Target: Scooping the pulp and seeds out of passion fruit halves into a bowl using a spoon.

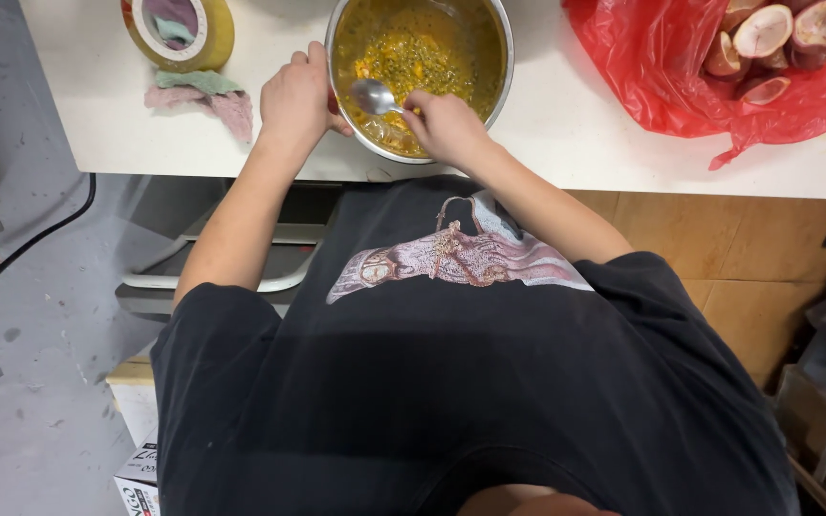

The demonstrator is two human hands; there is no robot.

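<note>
My left hand (295, 96) gripped the slick, heavy steel bowl (494, 81) by its rim while my right hand (444, 124) pinched the light, rigid spoon (375, 96) by its handle, beside it.

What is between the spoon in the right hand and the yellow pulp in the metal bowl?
Nothing visible. The right hand holds the spoon over the open metal bowl, directly above the yellow pulp. The left hand grips the bowl's outer rim, beside the spoon.
</note>
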